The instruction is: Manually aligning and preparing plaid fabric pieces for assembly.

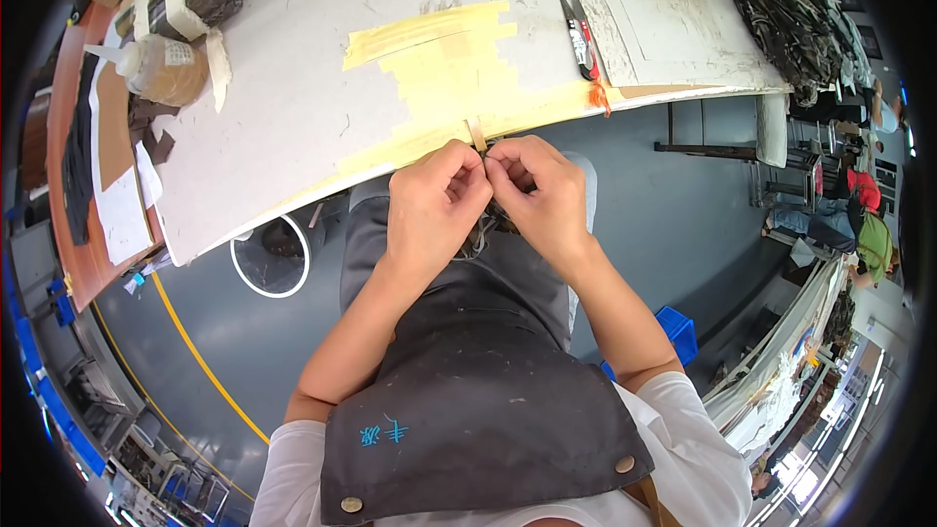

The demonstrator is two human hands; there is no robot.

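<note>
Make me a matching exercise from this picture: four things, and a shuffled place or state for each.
Things
1. Left hand
2. Scissors
3. Squeeze bottle
4. Bin

Places and states
A. White-rimmed, lower than the tabletop
B. Lying on the tabletop, orange threads at one end
C. Pinched, close beside the right hand
D. Far over on the left, nozzle pointing to the picture's left

Right pairs: 1-C, 2-B, 3-D, 4-A

Strip (475, 131) is tan, tape (439, 88) yel, apron (478, 429) dk gry.
</note>
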